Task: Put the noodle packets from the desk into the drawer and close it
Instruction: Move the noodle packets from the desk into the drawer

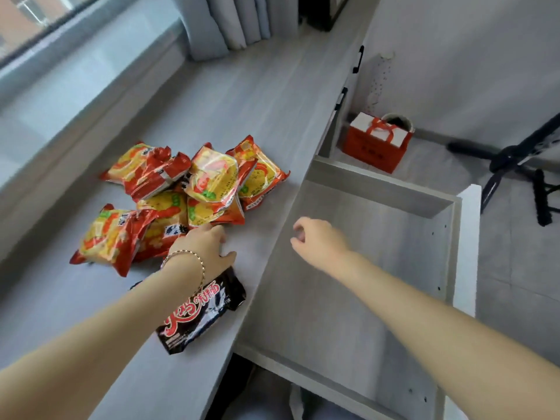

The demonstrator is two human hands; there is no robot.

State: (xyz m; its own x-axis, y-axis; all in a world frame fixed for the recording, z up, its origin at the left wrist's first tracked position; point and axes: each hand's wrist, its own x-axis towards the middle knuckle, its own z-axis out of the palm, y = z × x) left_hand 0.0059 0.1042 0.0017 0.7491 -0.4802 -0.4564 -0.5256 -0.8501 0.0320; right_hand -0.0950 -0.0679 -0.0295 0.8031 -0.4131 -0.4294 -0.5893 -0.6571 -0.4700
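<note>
Lying heaped on the grey desk (242, 95), at about ten o'clock from frame centre: red-and-yellow noodle packets (169, 195), overlapping and touching one another. Lying alone at seven o'clock, near the desk's edge: a black noodle packet (201, 316), partly hidden under the left forearm. Reaching over the desk: left hand (206, 247), gold bracelet (194, 262) circling the wrist, fingers loosely curled, fingertips touching the nearest red packet's edge, not visibly gripping anything. Hovering over the pulled-out drawer (378, 237) at three o'clock: right hand (318, 241), fingers curled inward, holding nothing. Showing a bare grey bottom: the drawer. Standing on the floor at one o'clock beyond the drawer: a red gift bag (375, 147).
</note>
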